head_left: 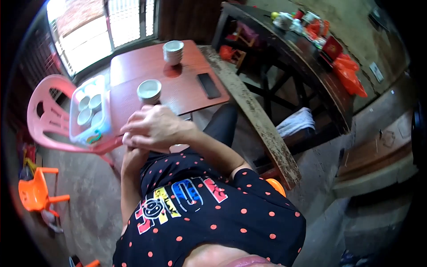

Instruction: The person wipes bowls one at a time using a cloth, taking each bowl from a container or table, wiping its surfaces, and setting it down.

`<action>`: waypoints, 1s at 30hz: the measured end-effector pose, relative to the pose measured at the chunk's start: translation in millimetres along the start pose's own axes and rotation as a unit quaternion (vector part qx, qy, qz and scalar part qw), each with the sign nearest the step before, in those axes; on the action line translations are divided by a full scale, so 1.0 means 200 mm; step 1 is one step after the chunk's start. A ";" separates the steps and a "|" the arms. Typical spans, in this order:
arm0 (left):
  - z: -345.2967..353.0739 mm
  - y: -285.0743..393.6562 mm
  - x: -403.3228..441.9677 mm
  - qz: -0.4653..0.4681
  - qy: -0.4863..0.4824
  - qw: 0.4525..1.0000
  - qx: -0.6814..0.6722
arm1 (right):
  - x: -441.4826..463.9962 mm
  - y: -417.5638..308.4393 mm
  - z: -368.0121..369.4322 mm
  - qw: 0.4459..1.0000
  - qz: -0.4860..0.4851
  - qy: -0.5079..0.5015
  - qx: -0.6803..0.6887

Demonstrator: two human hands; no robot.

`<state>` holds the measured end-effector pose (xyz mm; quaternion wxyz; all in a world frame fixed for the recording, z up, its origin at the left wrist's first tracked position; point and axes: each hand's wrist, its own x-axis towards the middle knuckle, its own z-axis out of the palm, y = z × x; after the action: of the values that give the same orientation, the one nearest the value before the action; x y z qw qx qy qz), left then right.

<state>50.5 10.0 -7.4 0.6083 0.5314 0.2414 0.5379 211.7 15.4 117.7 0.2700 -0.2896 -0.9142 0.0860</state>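
My right hand (162,125) lies over my left hand (135,144) in front of the table's near edge. The fingers of both are curled together. A small bit of white shows at the fingertips, but what they hold is mostly hidden. Just beyond my hands, a small stack of white bowls (149,91) stands on the red-brown folding table (129,66). Farther back is a taller stack of white bowls (173,53). To the left, a clear plastic bin (74,127) contains several white bowls (85,116).
A black phone (208,86) lies on the table's right side. The bin rests on a pink plastic chair (40,113). Right of the table runs a worn wooden bench (249,107), with a dark cluttered table (284,44) behind it. An orange stool (33,193) stands lower left.
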 end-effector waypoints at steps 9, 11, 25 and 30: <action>0.19 0.21 0.03 -0.008 -0.025 0.983 -0.181 | -0.16 0.15 0.27 0.862 0.133 0.319 0.371; 0.18 0.22 0.03 -0.018 -0.051 0.986 -0.157 | -0.18 0.13 0.26 0.910 0.090 0.311 0.257; 0.14 0.24 0.03 -0.010 -0.059 0.988 -0.143 | -0.13 0.14 0.35 0.850 0.072 0.380 0.359; 0.10 0.30 0.02 -0.086 -0.100 0.987 -0.089 | -0.06 0.10 0.09 0.820 0.223 0.108 0.516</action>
<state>46.0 -2.3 55.3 0.7182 0.5038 0.1747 0.4471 220.2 23.8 90.8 0.4509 -0.3111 -0.6110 0.5714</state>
